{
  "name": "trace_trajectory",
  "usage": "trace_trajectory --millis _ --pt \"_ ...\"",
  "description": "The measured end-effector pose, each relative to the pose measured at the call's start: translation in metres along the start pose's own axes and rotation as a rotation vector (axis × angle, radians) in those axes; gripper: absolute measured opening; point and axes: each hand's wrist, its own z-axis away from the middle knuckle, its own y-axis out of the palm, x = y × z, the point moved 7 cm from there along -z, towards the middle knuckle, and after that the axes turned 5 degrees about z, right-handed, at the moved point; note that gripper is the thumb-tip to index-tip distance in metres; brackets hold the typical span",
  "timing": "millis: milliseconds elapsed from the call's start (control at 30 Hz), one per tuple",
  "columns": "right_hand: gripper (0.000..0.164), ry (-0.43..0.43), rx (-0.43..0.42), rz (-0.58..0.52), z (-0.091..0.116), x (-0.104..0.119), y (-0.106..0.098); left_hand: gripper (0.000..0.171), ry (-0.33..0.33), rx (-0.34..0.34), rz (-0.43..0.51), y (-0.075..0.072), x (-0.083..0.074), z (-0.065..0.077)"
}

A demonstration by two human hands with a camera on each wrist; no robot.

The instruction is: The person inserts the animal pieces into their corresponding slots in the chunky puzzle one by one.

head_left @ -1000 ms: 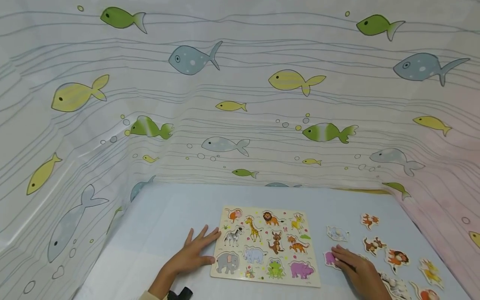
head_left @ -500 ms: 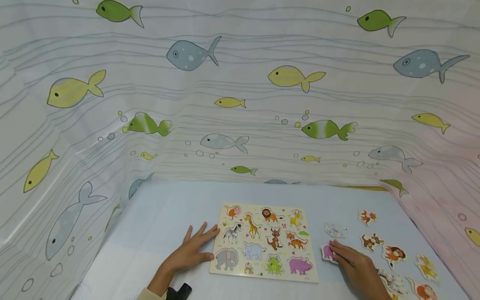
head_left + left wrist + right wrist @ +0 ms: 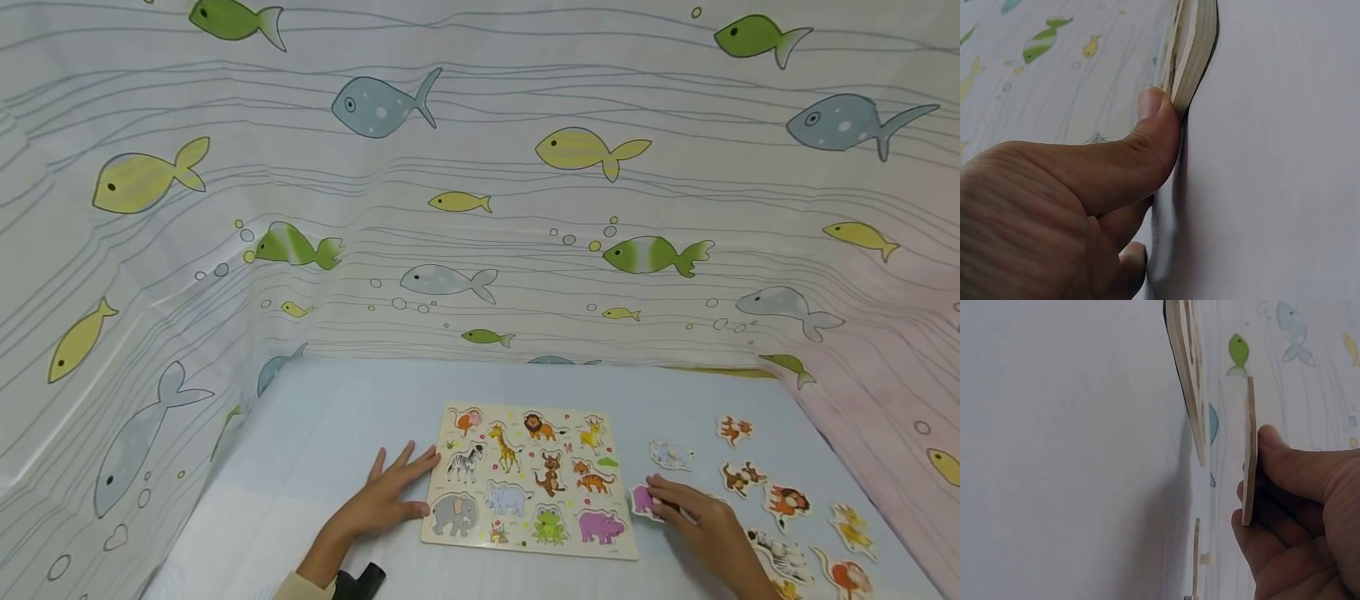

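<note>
A wooden animal puzzle board (image 3: pixel 495 414) lies flat on the white table. My left hand (image 3: pixel 378 504) is at its left edge with fingers spread; in the left wrist view the thumb (image 3: pixel 1154 119) presses the layered edge of the board. Just right of the board, my right hand (image 3: pixel 705 529) pinches a purple hippo puzzle piece (image 3: pixel 642 502) between thumb and fingers. The right wrist view has this piece (image 3: pixel 1249 450) edge-on, raised above the table. A purple hippo picture (image 3: pixel 600 527) shows at the board's lower right corner.
Loose puzzle pieces lie to the right: a pale blue animal (image 3: pixel 672 455), a kangaroo (image 3: pixel 742 479), a lion (image 3: pixel 787 504), a zebra (image 3: pixel 780 557), a monkey (image 3: pixel 847 575) and several others. Behind the table hangs a fish-printed curtain (image 3: pixel 525 250).
My right hand has lifted the hippo piece and carried it slightly left towards the board. The left hand keeps its place at the board's edge. The head view has tilted a little.
</note>
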Motion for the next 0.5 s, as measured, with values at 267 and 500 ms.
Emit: trace_trajectory --millis 267,500 --pt "0.034 0.014 0.03 -0.047 -0.005 0.015 0.008 0.079 -0.028 -0.003 -0.022 0.002 0.002 -0.002" --pt "0.035 -0.009 0.026 -0.106 -0.004 0.028 0.015 0.078 -0.057 0.0 -0.038 0.0 0.005 -0.002"
